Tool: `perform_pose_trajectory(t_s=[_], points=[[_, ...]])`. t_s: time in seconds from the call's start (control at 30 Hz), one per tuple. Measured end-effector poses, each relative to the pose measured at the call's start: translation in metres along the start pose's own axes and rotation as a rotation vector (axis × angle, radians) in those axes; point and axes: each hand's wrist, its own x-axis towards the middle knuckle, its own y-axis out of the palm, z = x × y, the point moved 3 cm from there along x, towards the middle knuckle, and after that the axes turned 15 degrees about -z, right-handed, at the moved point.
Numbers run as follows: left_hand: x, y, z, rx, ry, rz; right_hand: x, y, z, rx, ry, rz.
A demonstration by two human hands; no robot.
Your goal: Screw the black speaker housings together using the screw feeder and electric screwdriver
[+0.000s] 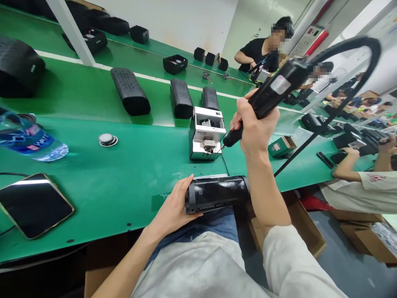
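My left hand (176, 203) grips one end of a black cylindrical speaker body (217, 192), which lies sideways at the table's front edge. Wrapped in my right hand (256, 126) is a black electric screwdriver (276, 91), tilted with its tip pointing down and left. That tip meets or nearly meets the front of a white and black screw feeder (207, 136); whether it touches I cannot tell. My right forearm hides the far end of the speaker body.
A thick black cable (372, 62) arches from the screwdriver down to the right. Black speakers (130, 91) stand beyond on the green table (139, 165). At left are a water bottle (34, 138) and a tablet (35, 205). A small green box (282, 145) and co-workers are on the right.
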Motion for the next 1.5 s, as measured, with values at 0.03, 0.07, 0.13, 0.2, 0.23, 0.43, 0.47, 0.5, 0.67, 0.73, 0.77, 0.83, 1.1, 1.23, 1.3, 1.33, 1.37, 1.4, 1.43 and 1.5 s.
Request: perform_pose_trajectory(t_s=[0.03, 0.07, 0.13, 0.2, 0.23, 0.43, 0.47, 0.5, 0.67, 0.73, 0.77, 0.83, 1.1, 1.23, 1.3, 1.33, 1.37, 1.4, 1.43, 1.5], points=[[0.0, 0.0, 0.001, 0.007, 0.007, 0.002, 0.0, -0.008, 0.011, -0.022, 0.024, 0.005], [-0.001, 0.001, 0.003, 0.013, 0.014, 0.004, -0.001, -0.017, 0.024, -0.044, 0.039, -0.002], [-0.002, 0.001, 0.006, 0.022, 0.028, 0.003, -0.002, -0.042, 0.056, -0.084, 0.036, -0.05], [-0.002, 0.002, 0.01, 0.024, 0.042, 0.002, -0.006, -0.071, 0.091, -0.09, 0.001, -0.116], [-0.002, 0.002, 0.011, 0.022, 0.047, 0.002, -0.01, -0.085, 0.107, -0.09, -0.012, -0.155], [0.002, 0.0, 0.01, 0.011, 0.045, 0.008, -0.04, -0.146, 0.161, -0.172, -0.003, -0.274], [0.002, -0.001, 0.008, 0.013, 0.039, 0.011, -0.044, -0.151, 0.163, -0.192, 0.003, -0.267], [0.002, -0.001, 0.007, 0.018, 0.036, 0.011, -0.047, -0.155, 0.164, -0.206, 0.011, -0.26], [0.002, -0.002, 0.003, 0.054, 0.054, 0.008, -0.054, -0.156, 0.163, -0.161, -0.01, -0.28], [0.002, -0.002, 0.003, 0.055, 0.052, 0.008, -0.056, -0.153, 0.161, -0.174, 0.005, -0.276], [0.002, -0.002, 0.004, 0.053, 0.046, 0.008, -0.058, -0.152, 0.16, -0.172, 0.002, -0.263], [0.001, -0.001, 0.007, 0.047, 0.031, 0.009, -0.062, -0.15, 0.155, -0.151, -0.014, -0.217], [-0.003, -0.003, 0.013, 0.055, -0.02, -0.007, -0.083, -0.16, 0.105, -0.104, 0.138, -0.022], [-0.004, -0.006, 0.009, 0.064, -0.033, 0.002, -0.092, -0.167, 0.096, -0.087, 0.177, -0.01], [-0.005, -0.007, 0.009, 0.067, -0.05, 0.009, -0.095, -0.169, 0.095, -0.077, 0.189, 0.0], [-0.006, -0.008, 0.01, 0.07, -0.06, 0.005, -0.095, -0.169, 0.096, -0.069, 0.188, 0.017], [-0.007, -0.008, 0.011, 0.073, -0.072, -0.003, -0.096, -0.169, 0.095, -0.061, 0.183, 0.036], [-0.008, -0.007, 0.012, 0.077, -0.084, -0.015, -0.095, -0.169, 0.095, -0.051, 0.172, 0.061], [-0.01, -0.007, 0.014, 0.081, -0.096, -0.029, -0.095, -0.169, 0.095, -0.043, 0.16, 0.09], [-0.011, -0.005, 0.017, 0.084, -0.113, -0.051, -0.093, -0.169, 0.094, -0.038, 0.139, 0.131]])
